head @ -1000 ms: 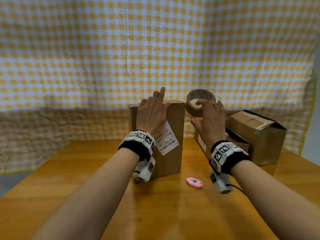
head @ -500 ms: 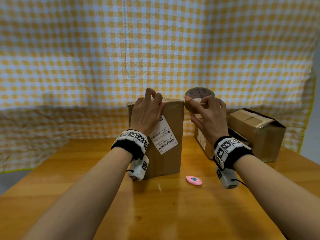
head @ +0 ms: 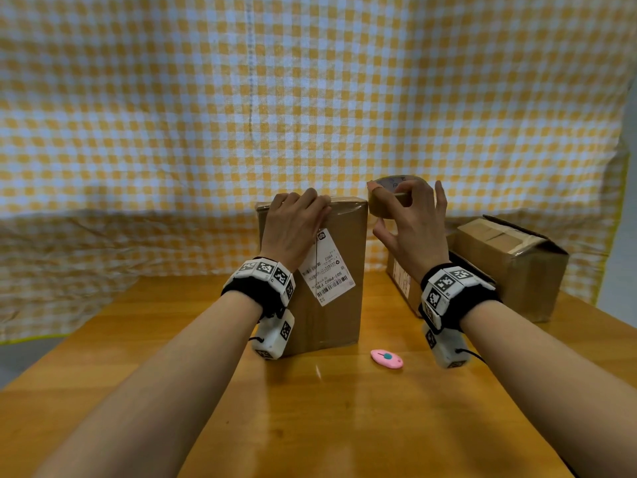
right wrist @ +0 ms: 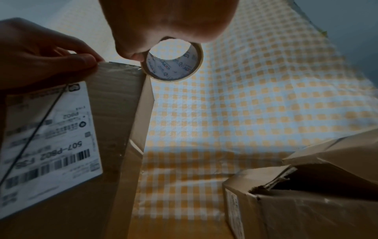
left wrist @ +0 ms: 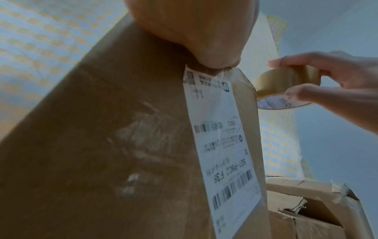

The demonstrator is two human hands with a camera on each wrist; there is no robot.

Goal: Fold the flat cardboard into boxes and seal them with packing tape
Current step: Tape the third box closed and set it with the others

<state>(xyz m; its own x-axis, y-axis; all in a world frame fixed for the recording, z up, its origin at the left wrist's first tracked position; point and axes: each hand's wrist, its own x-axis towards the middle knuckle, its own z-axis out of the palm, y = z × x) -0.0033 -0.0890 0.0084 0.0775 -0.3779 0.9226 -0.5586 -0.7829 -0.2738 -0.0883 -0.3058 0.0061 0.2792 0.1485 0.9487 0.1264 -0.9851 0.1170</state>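
Head view shows the tall box (head: pixel 324 270) upright at table (head: pixel 310 426) centre, stiff but probably light and tippy, so my left hand (head: pixel 293 232) curls over its top edge. At two o'clock my right hand (head: pixel 410 225) pinches the tape roll (head: pixel 386 201); I'd say it's slick, best held by its rim.

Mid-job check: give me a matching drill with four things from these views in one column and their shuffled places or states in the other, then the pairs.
Things:
1. tape roll
2. upright box
3. pink cutter
4. torn box

States:
A. lying untouched on the table, between the forearms
B. held in the air by the right hand
C. on the table at the right, with a ripped flap
D. standing on end, left hand on its top edge, shipping label on its front

Pairs: 1-B, 2-D, 3-A, 4-C
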